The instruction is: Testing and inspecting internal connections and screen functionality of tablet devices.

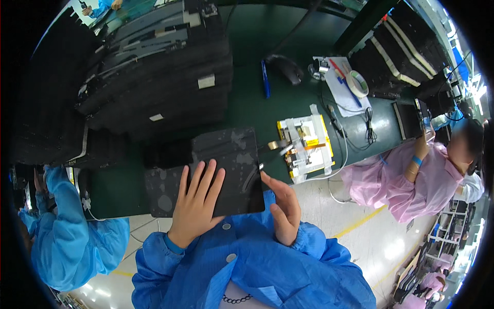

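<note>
— What is the left hand [198,198] doing?

— It lies flat, palm down, on a dark flat panel [226,165], fingers spread and stretched over the panel's face. Its grip is open; it presses rather than pinches.

— And the right hand [282,208]?

— It stands edge-on against the panel's right side, near the lower right corner, fingers straight and held together, thumb toward the panel. Whether it clasps the edge or only steadies it, I cannot tell.

— Where does the panel sit?

— At the near edge of the green bench [247,98], right in front of the person's blue smock, its face smudged with pale marks. A second dark sheet [162,190] lies partly under it on the left.

— What is around it?

— Just to the right, a yellow-and-white fixture [306,147] with taped parts. Behind the panel, a tall stack of black trays [154,67]. Farther back on the bench, a blue pen [265,80], a dark mouse-shaped object [285,67], a roll of tape [357,82] on a white sheet, and another stack of black trays [401,46].

— Anyone else nearby?

— A person in a pink smock [417,180] works at the right, and a person's blue sleeve [67,232] shows at the left.
</note>
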A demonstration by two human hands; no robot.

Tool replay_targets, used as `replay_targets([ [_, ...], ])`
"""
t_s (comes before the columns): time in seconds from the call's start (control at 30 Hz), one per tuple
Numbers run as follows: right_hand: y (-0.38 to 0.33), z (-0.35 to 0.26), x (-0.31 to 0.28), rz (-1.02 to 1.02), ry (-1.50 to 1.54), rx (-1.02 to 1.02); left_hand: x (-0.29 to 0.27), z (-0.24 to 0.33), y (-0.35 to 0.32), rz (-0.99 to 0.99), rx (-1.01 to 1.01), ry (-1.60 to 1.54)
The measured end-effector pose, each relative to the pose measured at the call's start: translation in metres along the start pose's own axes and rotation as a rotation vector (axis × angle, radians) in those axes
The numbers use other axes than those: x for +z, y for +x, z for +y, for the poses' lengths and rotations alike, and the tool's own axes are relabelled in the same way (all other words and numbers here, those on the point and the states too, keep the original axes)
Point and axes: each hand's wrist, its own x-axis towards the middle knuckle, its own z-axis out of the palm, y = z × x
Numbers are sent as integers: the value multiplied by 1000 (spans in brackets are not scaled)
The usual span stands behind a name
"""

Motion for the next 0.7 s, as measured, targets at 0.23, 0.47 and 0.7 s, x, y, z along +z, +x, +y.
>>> replay_targets([
  [0.23, 55, -21, -3, 13, -188, -397, -69, -13, -8, 544, 106, 129],
  [0.47, 80, -22, -5, 47, -689, -776, -203, -1, 27, 204, -131, -210],
  [0.7, 55, -28, 35, -360, -1306, -664, -78, -87, 115, -675, 131, -810],
])
